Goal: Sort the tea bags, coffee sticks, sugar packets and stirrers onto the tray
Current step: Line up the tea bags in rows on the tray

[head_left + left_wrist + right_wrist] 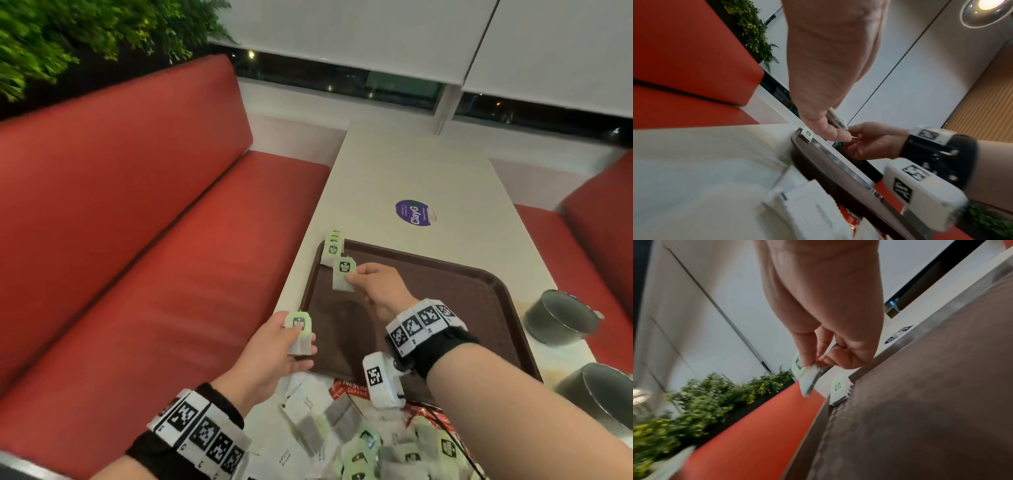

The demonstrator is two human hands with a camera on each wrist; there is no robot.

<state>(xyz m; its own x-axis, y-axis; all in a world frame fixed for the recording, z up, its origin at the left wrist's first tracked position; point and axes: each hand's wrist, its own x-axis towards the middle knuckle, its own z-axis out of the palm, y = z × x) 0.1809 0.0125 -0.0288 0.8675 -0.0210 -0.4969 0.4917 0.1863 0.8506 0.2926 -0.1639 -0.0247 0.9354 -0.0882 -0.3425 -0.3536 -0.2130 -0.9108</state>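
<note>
Tea bags (333, 247) in green-and-white wrappers are the only kind sorted so far: a small stack leans in the far left corner of the brown tray (445, 308), partly over its rim. The right hand (378, 286) pinches another tea bag (344, 274) between thumb and fingertips, holding it above the tray just beside that stack; the right wrist view shows the thumb and forefinger closed on the wrapper's edge. The left hand (274, 346) holds a second tea bag (300, 334), perhaps more than one, between thumb and curled fingers, near the tray's left edge.

Most of the task looks undone. A mixed pile (363, 435) lies on the table (411, 164) at the tray's near edge: more tea bags, white sugar packets (298, 404), and red coffee sticks (346, 387). I cannot make out any stirrers with confidence. Apart from the stack in its corner, the tray carries nothing sorted. Two metal cups (561, 322) stand on the table right of the tray.
</note>
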